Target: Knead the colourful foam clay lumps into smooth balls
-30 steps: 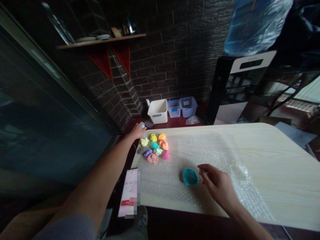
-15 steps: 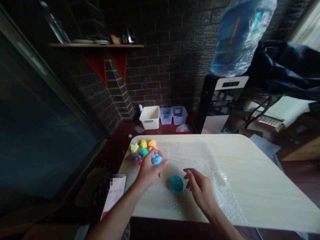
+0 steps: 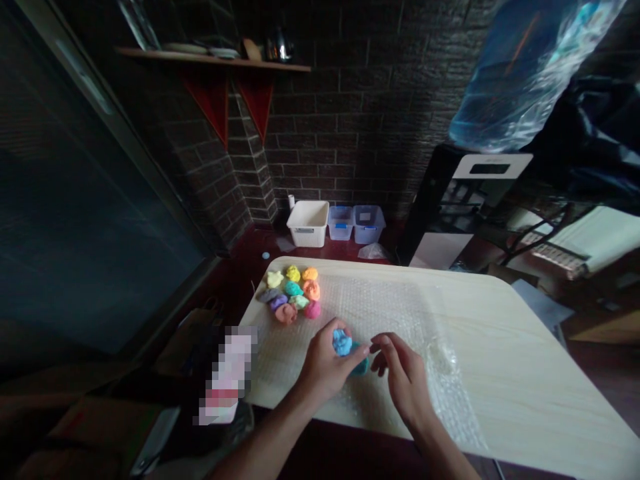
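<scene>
My left hand (image 3: 327, 357) is closed round a light blue lump of modelling clay (image 3: 343, 343), held above the bubble wrap. Just beneath and to the right of it lies a teal, rounded, shallow piece (image 3: 361, 365), partly hidden by the left thumb; whether it is a dish or shaped clay I cannot tell. My right hand (image 3: 400, 370) hovers right of the teal piece, empty, with fingers loosely bent and apart. Several clay lumps sit grouped at the table's far left corner, among them a pink lump (image 3: 313, 310), a brownish-red lump (image 3: 287, 314) and a yellow lump (image 3: 293, 273).
A sheet of bubble wrap (image 3: 370, 300) covers part of the pale wooden table (image 3: 500, 333). Beyond the table, a white bin (image 3: 309, 225) and two clear plastic boxes stand on the floor. A water dispenser (image 3: 450, 207) is at the back right.
My left hand has moved right and nearer with the blue clay, away from the grouped lumps and over the teal piece. My right hand stays close to the same spot.
</scene>
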A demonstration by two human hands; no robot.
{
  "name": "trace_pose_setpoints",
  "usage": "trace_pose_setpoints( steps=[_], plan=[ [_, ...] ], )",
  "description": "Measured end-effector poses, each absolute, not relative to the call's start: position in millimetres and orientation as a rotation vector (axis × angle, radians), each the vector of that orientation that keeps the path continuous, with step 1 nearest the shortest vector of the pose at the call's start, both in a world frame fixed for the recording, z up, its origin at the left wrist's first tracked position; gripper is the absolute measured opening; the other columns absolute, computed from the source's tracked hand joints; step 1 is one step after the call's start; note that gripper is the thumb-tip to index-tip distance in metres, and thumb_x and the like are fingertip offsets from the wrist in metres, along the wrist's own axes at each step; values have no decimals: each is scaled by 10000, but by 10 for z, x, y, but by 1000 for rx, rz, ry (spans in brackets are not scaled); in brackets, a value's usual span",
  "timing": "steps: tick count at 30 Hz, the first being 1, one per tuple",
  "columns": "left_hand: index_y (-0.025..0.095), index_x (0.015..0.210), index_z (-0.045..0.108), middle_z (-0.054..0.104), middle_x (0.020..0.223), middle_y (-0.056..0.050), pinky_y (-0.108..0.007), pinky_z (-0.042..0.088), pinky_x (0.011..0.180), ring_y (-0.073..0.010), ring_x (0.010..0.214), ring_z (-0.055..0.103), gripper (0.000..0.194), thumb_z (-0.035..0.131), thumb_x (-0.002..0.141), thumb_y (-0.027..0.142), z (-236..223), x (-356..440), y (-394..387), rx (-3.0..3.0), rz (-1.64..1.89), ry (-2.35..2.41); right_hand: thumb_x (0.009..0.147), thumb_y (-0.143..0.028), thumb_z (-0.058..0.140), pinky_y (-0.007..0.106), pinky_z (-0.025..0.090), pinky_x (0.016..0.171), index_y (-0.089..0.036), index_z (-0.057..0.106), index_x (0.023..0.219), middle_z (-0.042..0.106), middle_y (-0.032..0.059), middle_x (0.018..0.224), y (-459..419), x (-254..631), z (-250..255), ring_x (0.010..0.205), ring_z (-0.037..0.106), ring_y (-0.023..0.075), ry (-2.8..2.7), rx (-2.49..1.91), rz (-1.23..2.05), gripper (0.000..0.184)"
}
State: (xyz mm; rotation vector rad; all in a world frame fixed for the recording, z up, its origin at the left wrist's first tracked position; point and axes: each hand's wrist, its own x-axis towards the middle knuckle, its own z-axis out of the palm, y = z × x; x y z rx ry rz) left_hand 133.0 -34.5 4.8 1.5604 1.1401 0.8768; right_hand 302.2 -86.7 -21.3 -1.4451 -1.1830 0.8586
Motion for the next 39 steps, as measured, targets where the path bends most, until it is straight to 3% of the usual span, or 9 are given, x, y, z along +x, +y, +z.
trace_pose_setpoints(
  steps=[2, 4, 7, 10, 14, 19, 26, 31, 39],
  plan=[
    [271, 951, 534, 549, 778, 34, -297, 415, 647, -182, 706, 535, 398, 832, 765, 460, -59, 1228, -415, 1524, 849, 1109, 1057, -616, 468, 273, 486, 568, -200, 658, 849, 656, 15, 617, -908, 3023, -217, 566, 636, 176, -1195, -1438, 881, 502],
    [282, 1098, 553, 603, 877, 3, -314, 448, 698, -201, 779, 579, 346, 739, 854, 441, -138, 1111, -442, 1534, 784, 1060, 1048, -603, 508, 267, 490, 572, -202, 645, 836, 664, 16, 644, -948, 3024, -229, 572, 636, 168, -1192, -1430, 899, 473],
    [287, 1201, 580, 624, 967, -23, -320, 467, 737, -200, 830, 588, 274, 607, 975, 439, -169, 988, -409, 1536, 735, 973, 1034, -566, 571, 260, 502, 569, -200, 663, 896, 701, 32, 759, -989, 2996, -208, 602, 646, 159, -1162, -1378, 926, 402],
    [285, 1252, 576, 616, 976, -16, -303, 498, 745, -188, 838, 603, 344, 652, 974, 472, -139, 947, -366, 1410, 753, 867, 1015, -517, 638, 252, 495, 542, -193, 722, 1011, 705, 37, 774, -1003, 2921, -102, 618, 647, 161, -1142, -1335, 965, 335],
    [263, 1242, 600, 672, 1077, -41, -336, 539, 893, -224, 999, 663, 408, 759, 917, 451, -91, 906, -387, 1353, 792, 782, 977, -449, 721, 258, 511, 547, -206, 784, 1088, 730, 57, 816, -982, 2787, 52, 665, 655, 171, -1193, -1290, 944, 274],
    [247, 1195, 643, 710, 1075, -44, -317, 539, 879, -224, 993, 686, 344, 772, 916, 402, -55, 796, -402, 1448, 829, 822, 963, -391, 749, 295, 568, 638, -238, 831, 1066, 753, 73, 894, -920, 2668, 13, 746, 688, 185, -1341, -1247, 873, 202],
    [259, 1180, 653, 723, 1035, -20, -304, 527, 808, -212, 927, 683, 285, 748, 921, 330, -45, 836, -334, 1603, 789, 857, 957, -380, 747, 270, 525, 561, -237, 834, 991, 751, 62, 844, -909, 2733, -130, 667, 661, 164, -1318, -1271, 898, 171],
    [263, 1196, 652, 739, 1140, -40, -330, 521, 907, -229, 1034, 695, 288, 718, 919, 217, -95, 878, -339, 1728, 787, 856, 927, -402, 759, 269, 506, 574, -207, 826, 885, 732, 53, 737, -914, 2793, -147, 635, 629, 161, -1294, -1335, 924, 210],
    [269, 1251, 658, 744, 1235, -63, -365, 532, 1003, -245, 1124, 705, 320, 715, 937, 251, -135, 894, -381, 1717, 766, 863, 918, -352, 714, 259, 489, 532, -195, 801, 857, 738, 37, 690, -957, 2734, -100, 555, 623, 154, -1348, -1449, 809, 189]
  ],
)
